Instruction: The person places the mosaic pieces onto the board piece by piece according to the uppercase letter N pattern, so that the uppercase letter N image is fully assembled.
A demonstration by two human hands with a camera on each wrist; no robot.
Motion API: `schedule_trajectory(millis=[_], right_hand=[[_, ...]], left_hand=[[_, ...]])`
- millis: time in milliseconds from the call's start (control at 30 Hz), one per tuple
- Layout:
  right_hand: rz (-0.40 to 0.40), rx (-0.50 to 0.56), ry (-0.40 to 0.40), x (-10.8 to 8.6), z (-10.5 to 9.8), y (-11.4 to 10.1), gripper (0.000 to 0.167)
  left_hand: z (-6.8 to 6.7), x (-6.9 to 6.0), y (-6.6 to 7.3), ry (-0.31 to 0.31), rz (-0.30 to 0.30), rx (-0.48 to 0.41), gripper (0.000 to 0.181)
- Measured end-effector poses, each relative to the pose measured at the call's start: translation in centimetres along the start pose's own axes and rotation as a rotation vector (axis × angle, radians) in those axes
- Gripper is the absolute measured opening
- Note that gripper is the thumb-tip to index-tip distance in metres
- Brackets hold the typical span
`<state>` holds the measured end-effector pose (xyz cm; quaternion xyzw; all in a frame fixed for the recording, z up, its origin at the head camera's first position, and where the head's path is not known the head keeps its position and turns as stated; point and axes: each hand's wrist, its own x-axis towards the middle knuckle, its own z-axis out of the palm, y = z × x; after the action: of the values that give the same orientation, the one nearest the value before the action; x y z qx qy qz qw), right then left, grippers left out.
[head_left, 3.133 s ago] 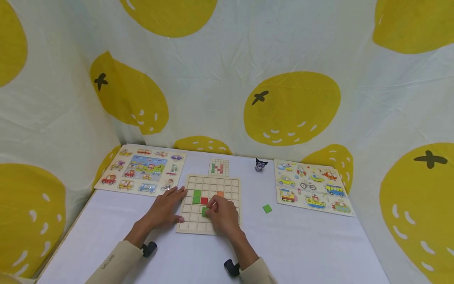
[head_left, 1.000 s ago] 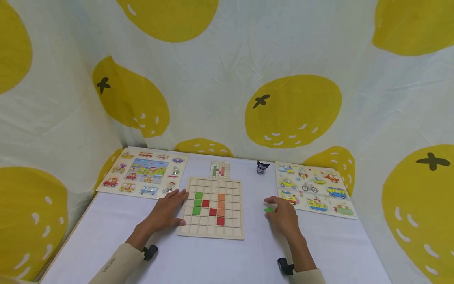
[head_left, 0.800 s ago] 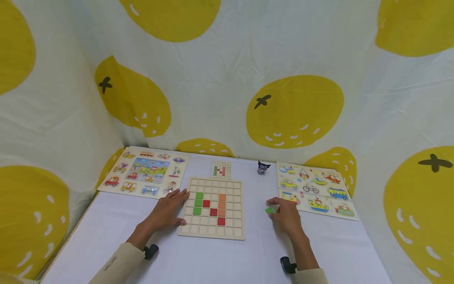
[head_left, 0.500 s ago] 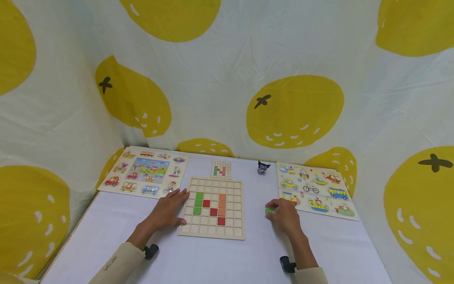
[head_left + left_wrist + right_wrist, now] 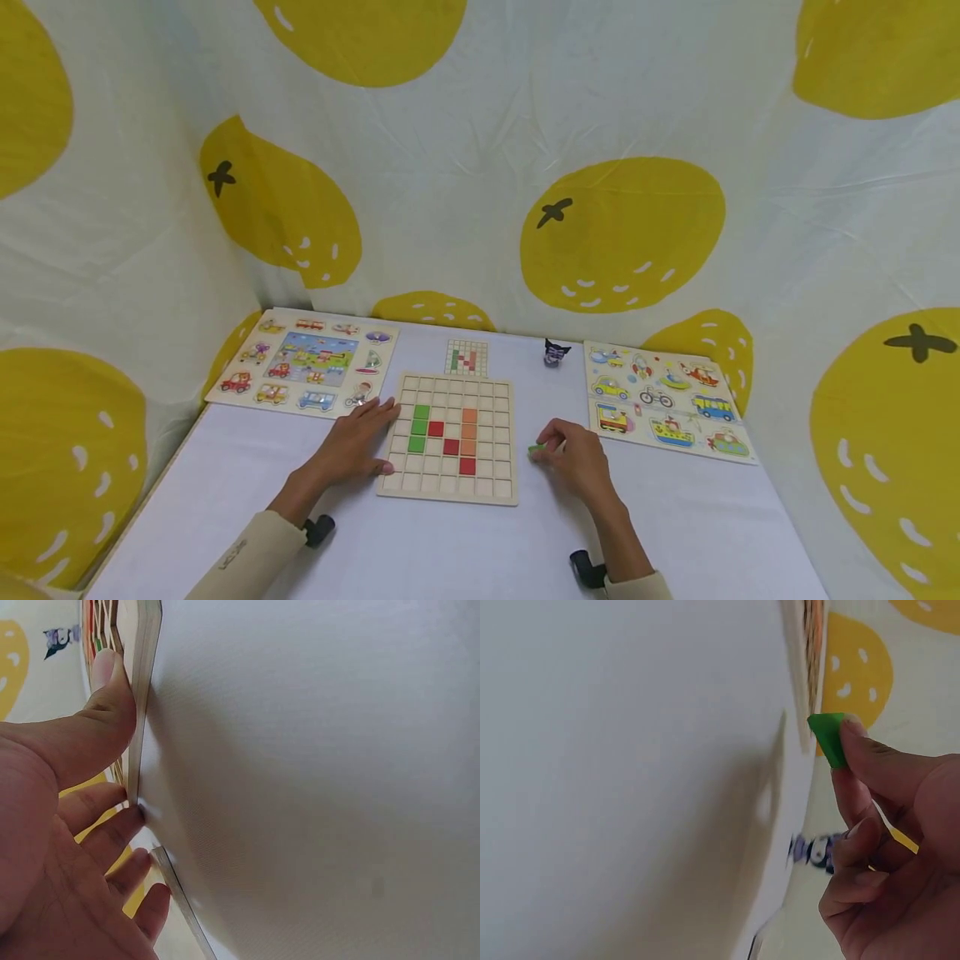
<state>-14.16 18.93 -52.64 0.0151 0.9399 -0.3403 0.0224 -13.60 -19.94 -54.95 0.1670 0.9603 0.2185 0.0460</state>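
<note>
My right hand (image 5: 576,460) pinches a green square tile (image 5: 829,738) between thumb and finger, just right of the wooden grid board (image 5: 447,485). The right wrist view shows the tile raised off the white table. At the board's left edge rests my left hand (image 5: 349,447), fingers spread and thumb on the near-left part; its fingers lie along the rim (image 5: 142,690) in the left wrist view. Set in the board are a column of green tiles (image 5: 418,427), a column of orange tiles (image 5: 468,431), and red tiles (image 5: 451,447) running diagonally between them.
Behind the board lies a small pattern card (image 5: 467,357) with a similar coloured design. A dark little figurine (image 5: 555,353) stands to its right. Vehicle puzzle boards lie at the back left (image 5: 315,358) and back right (image 5: 660,398). A lemon-print curtain (image 5: 450,208) closes off the back.
Earlier my right hand placed a green tile in the board, then reached right to the loose green tile. It has picked that tile up and moved left. My left hand stays put.
</note>
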Motion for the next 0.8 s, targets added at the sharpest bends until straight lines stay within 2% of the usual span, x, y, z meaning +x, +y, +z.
schedule_trajectory(millis=[400, 567, 800], right_hand=[[-0.111, 0.141, -0.076, -1.1, 4.3, -6.0, 0.018], [-0.141, 0.140, -0.116, -1.6, 5.9, -8.1, 0.016], [-0.123, 0.121, -0.149, -1.8, 8.7, -10.6, 0.017]], left_hand=[[0.0, 0.0, 0.3, -0.013, -0.019, 0.023, 0.101], [0.0, -0.1, 0.5, -0.012, -0.010, 0.022, 0.100], [-0.2, 0.1, 0.4, -0.018, 0.007, 0.011, 0.098]])
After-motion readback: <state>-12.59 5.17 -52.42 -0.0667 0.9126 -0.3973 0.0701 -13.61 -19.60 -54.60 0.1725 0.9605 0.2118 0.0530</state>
